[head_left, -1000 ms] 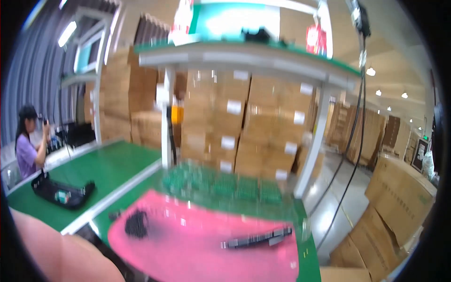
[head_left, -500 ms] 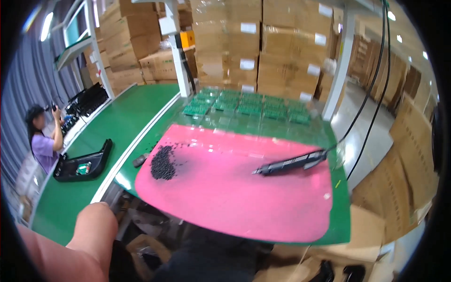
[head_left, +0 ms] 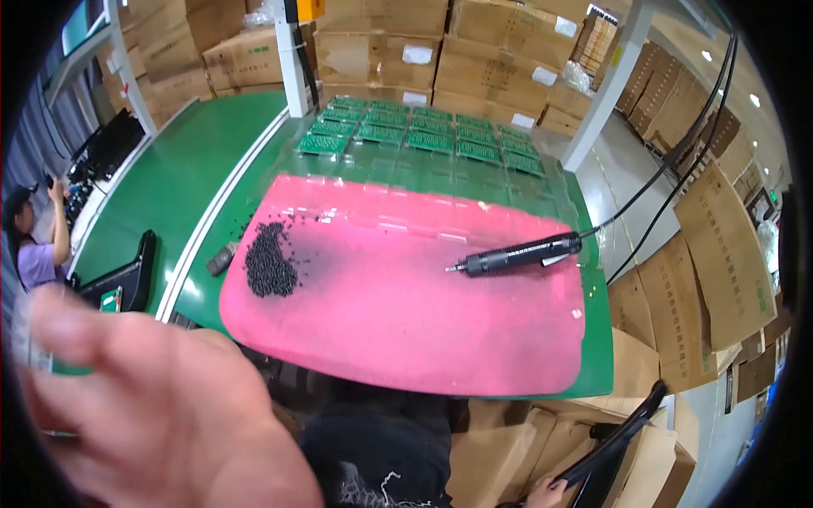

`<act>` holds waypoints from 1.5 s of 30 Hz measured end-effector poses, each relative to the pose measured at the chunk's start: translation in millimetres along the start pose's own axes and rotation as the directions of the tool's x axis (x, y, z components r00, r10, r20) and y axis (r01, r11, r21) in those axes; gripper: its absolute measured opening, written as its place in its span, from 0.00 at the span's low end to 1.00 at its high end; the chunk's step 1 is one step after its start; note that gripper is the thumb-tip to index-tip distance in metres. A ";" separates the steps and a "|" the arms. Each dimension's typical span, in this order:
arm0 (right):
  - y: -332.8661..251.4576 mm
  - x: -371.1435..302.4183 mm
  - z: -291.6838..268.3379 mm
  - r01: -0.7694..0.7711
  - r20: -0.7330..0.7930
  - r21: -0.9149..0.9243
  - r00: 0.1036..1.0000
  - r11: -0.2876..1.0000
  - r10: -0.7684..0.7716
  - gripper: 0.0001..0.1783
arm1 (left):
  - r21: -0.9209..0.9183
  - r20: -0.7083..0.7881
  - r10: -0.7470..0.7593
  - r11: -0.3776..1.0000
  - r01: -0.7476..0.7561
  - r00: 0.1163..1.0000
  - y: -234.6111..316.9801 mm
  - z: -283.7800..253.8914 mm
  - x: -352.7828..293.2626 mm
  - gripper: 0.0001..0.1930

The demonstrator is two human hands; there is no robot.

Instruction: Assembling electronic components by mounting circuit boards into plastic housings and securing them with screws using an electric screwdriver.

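Observation:
My left hand [head_left: 169,406] is large and blurred at the lower left, raised in front of the green bench. Its fingers look stretched out, with nothing visible in them. At the lower right, my right hand [head_left: 546,493] grips the end of a long black plastic casing [head_left: 614,440], which slants up over an open carton. Only part of this hand shows. A black electric screwdriver [head_left: 521,256] lies on the pink mat [head_left: 406,330], its bit pointing left. Small black screws [head_left: 271,262] form a pile at the mat's left side.
Green circuit boards [head_left: 432,138] lie in rows behind the mat. Another black casing [head_left: 127,275] with a board stands on the green surface [head_left: 224,135] at left, near a person [head_left: 38,241]. Cables hang at right; cardboard boxes [head_left: 373,63] are stacked behind.
My left hand has come up into view at the lower left. My right hand has appeared, holding a black casing above the carton. The view has tilted down and shifted right.

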State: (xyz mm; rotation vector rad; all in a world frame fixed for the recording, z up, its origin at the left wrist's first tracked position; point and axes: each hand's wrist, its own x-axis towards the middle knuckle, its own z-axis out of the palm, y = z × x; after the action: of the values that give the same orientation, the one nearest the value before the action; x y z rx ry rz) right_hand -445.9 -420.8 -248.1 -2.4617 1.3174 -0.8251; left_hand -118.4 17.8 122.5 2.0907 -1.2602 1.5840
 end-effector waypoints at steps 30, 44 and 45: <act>-605.3 184.9 95.5 0.930 0.103 0.344 0.104 0.133 -0.989 0.26 | -0.371 0.670 -0.151 0.780 0.504 0.727 -63.3 171.2 -123.4 0.13; -685.9 204.0 213.5 0.960 0.221 0.112 0.229 0.258 -0.948 0.34 | -0.263 0.686 -0.175 0.846 0.465 0.706 -82.8 164.5 -126.7 0.10; -687.4 204.6 201.7 0.952 0.242 0.146 0.231 0.271 -0.942 0.35 | -0.256 0.687 -0.186 0.843 0.474 0.703 -83.5 162.8 -127.0 0.10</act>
State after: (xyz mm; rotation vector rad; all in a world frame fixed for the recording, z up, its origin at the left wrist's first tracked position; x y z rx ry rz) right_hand 234.4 -209.3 -30.2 -3.1129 -0.5318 -0.5237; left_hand 47.0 27.7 -26.4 2.4453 -1.1381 0.3649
